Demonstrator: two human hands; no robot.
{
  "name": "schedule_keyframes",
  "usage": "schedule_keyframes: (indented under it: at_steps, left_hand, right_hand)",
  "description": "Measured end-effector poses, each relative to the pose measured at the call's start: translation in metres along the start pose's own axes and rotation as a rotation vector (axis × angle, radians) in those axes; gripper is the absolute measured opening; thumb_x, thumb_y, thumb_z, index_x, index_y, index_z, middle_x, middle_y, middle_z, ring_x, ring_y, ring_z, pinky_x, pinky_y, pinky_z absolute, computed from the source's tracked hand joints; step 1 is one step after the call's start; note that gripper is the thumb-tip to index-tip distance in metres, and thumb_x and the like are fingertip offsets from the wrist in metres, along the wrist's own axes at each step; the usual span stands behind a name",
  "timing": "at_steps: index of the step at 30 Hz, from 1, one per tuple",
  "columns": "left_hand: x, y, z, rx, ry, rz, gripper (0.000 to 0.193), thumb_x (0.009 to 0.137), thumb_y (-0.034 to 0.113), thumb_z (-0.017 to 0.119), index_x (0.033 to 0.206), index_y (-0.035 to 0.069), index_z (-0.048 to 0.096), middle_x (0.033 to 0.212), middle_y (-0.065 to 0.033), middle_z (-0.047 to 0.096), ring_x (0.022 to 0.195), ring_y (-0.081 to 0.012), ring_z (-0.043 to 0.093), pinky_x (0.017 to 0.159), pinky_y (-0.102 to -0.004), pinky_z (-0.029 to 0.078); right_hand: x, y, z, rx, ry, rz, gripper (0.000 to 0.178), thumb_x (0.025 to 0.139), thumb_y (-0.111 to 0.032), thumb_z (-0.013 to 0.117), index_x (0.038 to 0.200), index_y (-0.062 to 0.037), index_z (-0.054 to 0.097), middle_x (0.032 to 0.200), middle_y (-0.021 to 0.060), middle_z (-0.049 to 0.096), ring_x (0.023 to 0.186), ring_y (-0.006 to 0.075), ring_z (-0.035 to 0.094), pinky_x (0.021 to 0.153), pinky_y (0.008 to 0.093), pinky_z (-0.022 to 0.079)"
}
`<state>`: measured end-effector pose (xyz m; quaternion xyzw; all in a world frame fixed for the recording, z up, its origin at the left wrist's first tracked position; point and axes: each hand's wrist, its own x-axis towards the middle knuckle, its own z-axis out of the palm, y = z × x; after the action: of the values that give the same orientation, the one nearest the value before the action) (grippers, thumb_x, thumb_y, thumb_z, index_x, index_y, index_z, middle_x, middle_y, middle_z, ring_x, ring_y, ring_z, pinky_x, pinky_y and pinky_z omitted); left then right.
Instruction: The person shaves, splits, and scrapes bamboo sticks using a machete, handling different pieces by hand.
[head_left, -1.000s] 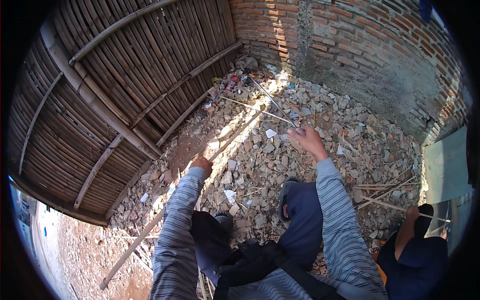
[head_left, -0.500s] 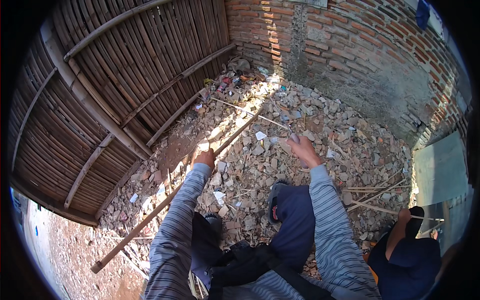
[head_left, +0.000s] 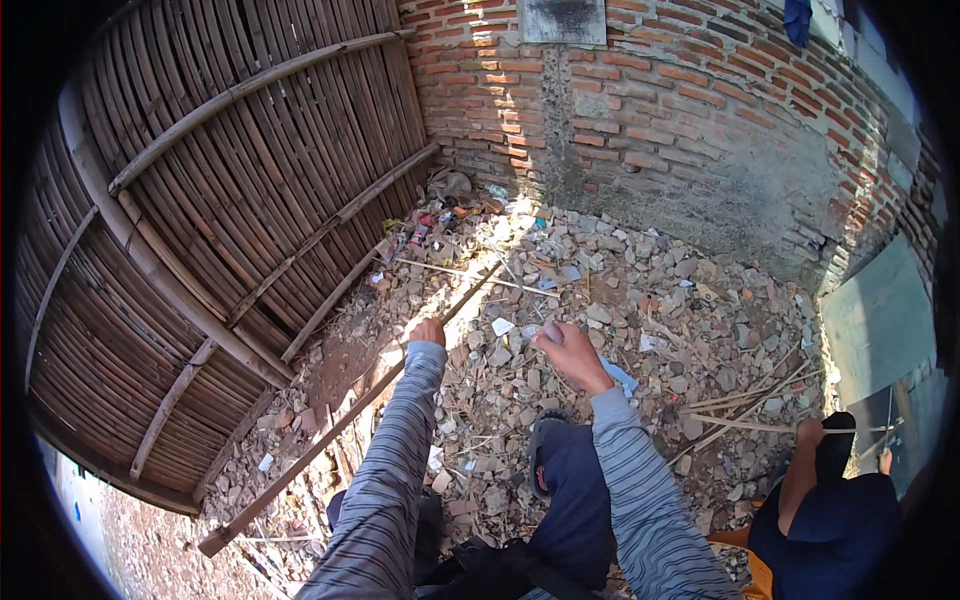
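My left hand (head_left: 427,332) is closed round a long brown wooden pole (head_left: 330,437). The pole slants from the lower left up to the rubble near the far corner. To its right, my right hand (head_left: 574,356) is closed on a grey, rounded handle (head_left: 550,332); the rest of that thing is mostly hidden, so its kind is unclear. A light-blue flat piece (head_left: 620,377) shows beside my right wrist; I cannot tell whether it belongs to the handle. Past my hands, a thin pale stick (head_left: 470,272) lies across the stones.
Broken stones (head_left: 690,350) cover the ground. A bamboo-slat wall (head_left: 250,170) stands left and a brick wall (head_left: 660,130) ahead. Several pale sticks (head_left: 730,410) lie at right. A person in dark clothes (head_left: 830,515) sits there on an orange chair (head_left: 745,555), holding a stick.
The view has tilted up, showing more brick wall. My right hand has moved left, closer to the pole, and turned with its handle. My left hand still grips the pole.
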<state>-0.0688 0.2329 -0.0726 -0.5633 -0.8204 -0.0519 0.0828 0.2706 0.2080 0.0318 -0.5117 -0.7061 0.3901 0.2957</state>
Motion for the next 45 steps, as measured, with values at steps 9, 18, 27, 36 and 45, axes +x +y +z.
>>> schedule_keyframes:
  at_steps: [9,18,27,36,45]
  left_hand:
    - [0.036,-0.005,0.049,0.010,-0.029,0.081,0.024,0.100,0.018,0.057,0.100,0.008,0.079,0.097,-0.0145,0.079,0.090,-0.0346,0.078,0.072,-0.0456,0.063]
    - [0.013,0.049,-0.012,-0.002,-0.267,-0.087,0.023,0.103,0.022,0.060,0.116,0.013,0.077,0.118,-0.0083,0.074,0.111,-0.0279,0.073,0.083,-0.0416,0.061]
    - [-0.039,-0.036,-0.088,-0.019,-0.331,-0.048,0.025,0.098,0.025,0.065,0.112,0.008,0.077,0.114,-0.0180,0.076,0.107,-0.0344,0.074,0.090,-0.0477,0.061]
    - [-0.122,-0.085,-0.167,-0.464,-0.074,0.102,0.031,0.090,0.034,0.074,0.106,0.008,0.079,0.091,-0.0261,0.075,0.088,-0.0408,0.075,0.083,-0.0489,0.059]
    - [-0.203,-0.074,-0.233,-1.167,-0.546,0.009,0.034,0.104,0.035,0.067,0.114,0.002,0.065,0.064,-0.0009,0.063,0.043,-0.0081,0.051,0.041,-0.0285,0.035]
  right_hand:
    - [0.002,-0.011,0.000,0.036,0.003,0.019,0.042,0.087,-0.042,0.071,0.100,-0.0029,0.075,0.090,0.0208,0.074,0.085,0.0371,0.072,0.078,0.0454,0.053]
    - [0.004,0.005,0.000,0.154,-0.019,0.073,0.035,0.090,-0.033,0.072,0.098,0.0011,0.072,0.083,0.0133,0.071,0.072,0.0237,0.068,0.070,0.0397,0.051]
    - [0.008,-0.002,0.012,0.180,-0.049,0.085,0.039,0.091,-0.034,0.072,0.089,0.0044,0.067,0.075,0.0121,0.066,0.064,0.0224,0.064,0.063,0.0404,0.051]
    - [-0.003,-0.007,0.006,0.134,0.183,-0.041,0.041,0.090,-0.039,0.073,0.094,0.0019,0.074,0.078,0.0158,0.070,0.071,0.0264,0.065,0.071,0.0407,0.050]
    - [-0.010,-0.044,0.020,0.553,0.206,-0.015,0.044,0.095,-0.037,0.076,0.116,0.0015,0.074,0.066,-0.0059,0.051,0.054,0.0064,0.046,0.050,0.0289,0.040]
